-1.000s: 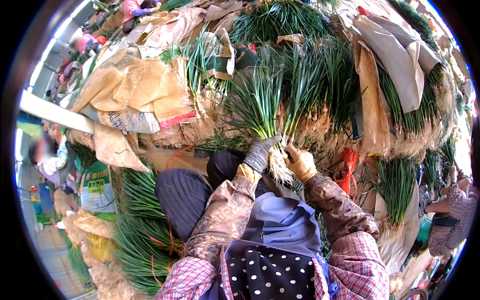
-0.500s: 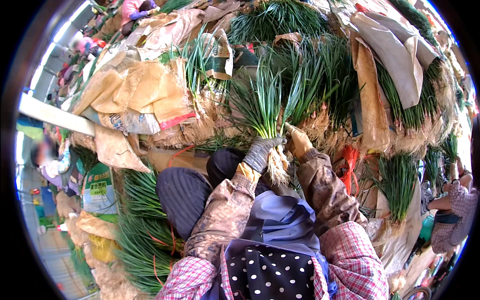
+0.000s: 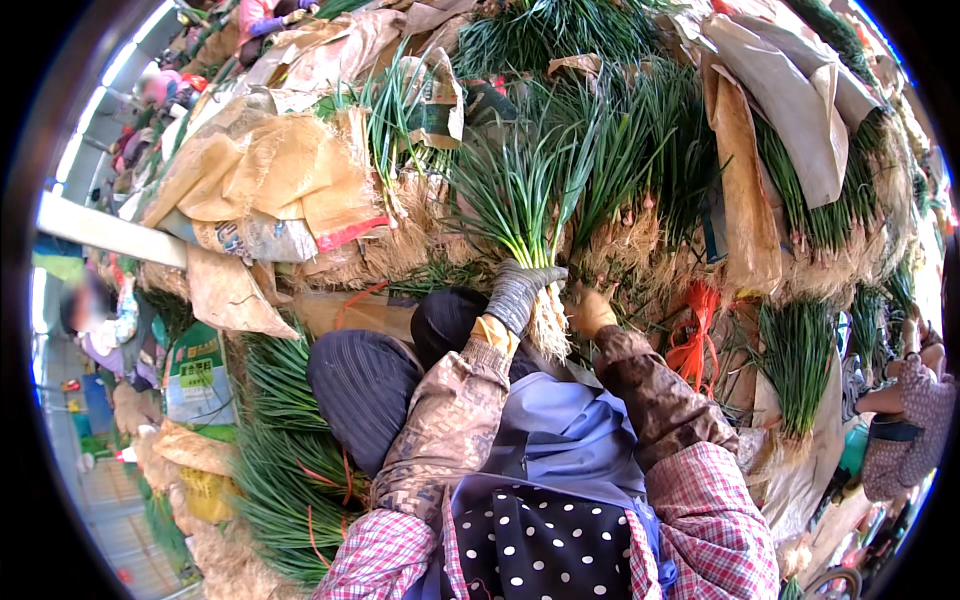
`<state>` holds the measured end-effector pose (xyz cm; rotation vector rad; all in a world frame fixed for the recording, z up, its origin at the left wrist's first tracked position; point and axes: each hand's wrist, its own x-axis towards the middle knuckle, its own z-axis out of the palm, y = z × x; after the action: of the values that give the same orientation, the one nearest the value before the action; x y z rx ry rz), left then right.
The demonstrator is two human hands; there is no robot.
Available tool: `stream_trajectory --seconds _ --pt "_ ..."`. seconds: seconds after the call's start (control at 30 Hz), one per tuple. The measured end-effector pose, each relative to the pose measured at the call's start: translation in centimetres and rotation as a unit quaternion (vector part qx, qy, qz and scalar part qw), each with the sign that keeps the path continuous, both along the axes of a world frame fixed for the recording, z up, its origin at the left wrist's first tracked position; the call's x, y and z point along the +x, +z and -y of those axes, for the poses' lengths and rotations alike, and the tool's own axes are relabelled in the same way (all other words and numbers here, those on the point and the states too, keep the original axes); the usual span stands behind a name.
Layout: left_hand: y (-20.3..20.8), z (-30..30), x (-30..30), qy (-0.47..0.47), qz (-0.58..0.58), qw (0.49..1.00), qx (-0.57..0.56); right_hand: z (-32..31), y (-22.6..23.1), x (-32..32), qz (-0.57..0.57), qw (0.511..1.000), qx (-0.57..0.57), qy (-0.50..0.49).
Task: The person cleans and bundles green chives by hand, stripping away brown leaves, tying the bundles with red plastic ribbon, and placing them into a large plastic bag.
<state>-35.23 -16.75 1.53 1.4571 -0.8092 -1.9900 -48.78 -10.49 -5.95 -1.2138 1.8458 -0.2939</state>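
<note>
A bunch of green onions (image 3: 532,225), with long green leaves and pale stringy roots (image 3: 549,322), stands upright in front of me. My left hand (image 3: 521,297), in a dark grey glove, is closed around its white stems just above the roots. Close to the right of those roots is my right hand (image 3: 593,312), in a yellowish glove. It is apart from the bunch and low, near the edge of the root pile; its fingers are blurred and partly hidden. Beyond both hands, more green onions (image 3: 640,140) lie stacked with their roots toward me.
Tan sacking (image 3: 270,170) covers the pile at left, and a brown strip of sacking (image 3: 745,190) hangs at right. Tied green onions (image 3: 290,490) lie beside my left knee. Red plastic string (image 3: 696,340) hangs right of my right arm. Another person's arm (image 3: 890,403) shows at far right.
My right hand has come away from the bunch and moved down. The left hand still grips the stems, shifted slightly left and lower, and the leaves have fanned out.
</note>
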Motion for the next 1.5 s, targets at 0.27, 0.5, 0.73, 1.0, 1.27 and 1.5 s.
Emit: stream_trajectory --seconds 0.27,0.5,0.73,1.0,1.27,1.5 --pt "-1.2 -0.6 -0.2 -0.007 -0.194 0.981 -0.028 9.1 -11.0 -4.2 -0.164 0.957 -0.125 0.202" --pt "-0.9 -0.4 0.3 0.028 -0.186 0.980 -0.064 6.5 1.2 -6.2 0.201 0.951 -0.005 -0.234" --pt "-0.8 -1.1 -1.1 -0.088 -0.220 0.972 -0.014 6.1 4.0 -6.6 0.261 0.935 -0.141 -0.195" --pt "-0.6 -1.1 -0.3 -0.077 -0.274 0.959 -0.006 3.6 5.9 -2.3 0.594 0.724 -0.081 -0.343" --pt "-1.0 -0.4 0.2 -0.117 -0.300 0.945 0.057 -0.4 -5.8 -1.9 -0.011 0.980 -0.018 0.198" --pt "0.6 -1.1 -0.6 -0.094 -0.258 0.961 0.033 3.4 -12.4 -3.0 0.046 0.993 -0.017 -0.107"
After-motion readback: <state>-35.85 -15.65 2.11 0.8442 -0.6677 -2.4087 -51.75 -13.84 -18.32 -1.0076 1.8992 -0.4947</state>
